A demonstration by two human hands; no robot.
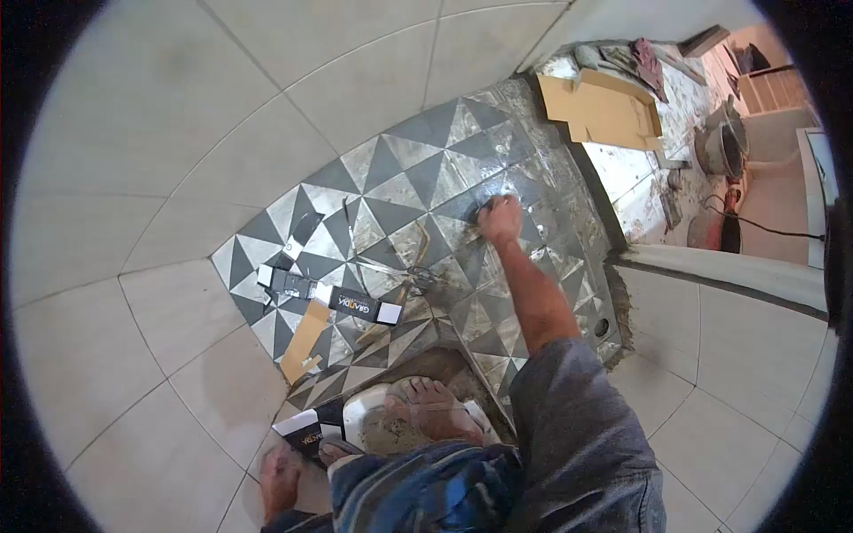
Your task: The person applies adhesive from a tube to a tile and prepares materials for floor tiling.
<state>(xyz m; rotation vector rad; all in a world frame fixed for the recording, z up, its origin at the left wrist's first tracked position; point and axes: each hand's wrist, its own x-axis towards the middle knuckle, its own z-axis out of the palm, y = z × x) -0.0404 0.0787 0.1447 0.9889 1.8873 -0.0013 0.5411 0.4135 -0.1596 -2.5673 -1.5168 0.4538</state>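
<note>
My right hand reaches down to the wet patterned floor tiles, its fingers closed over a small dark thing pressed against the surface; what it is I cannot make out. Around it the grey and white triangles shine with water and show smeared grout. Low on the left, my left hand rests against the pale wall tiles, fingers loosely extended and apparently holding nothing. Beside that hand lies a black and white carton, close to my bare feet.
Torn GRANDIA cartons and a cardboard strip litter the left floor. A round drain hole lies at right. Past the raised threshold are a flattened cardboard box, a bucket and a cable.
</note>
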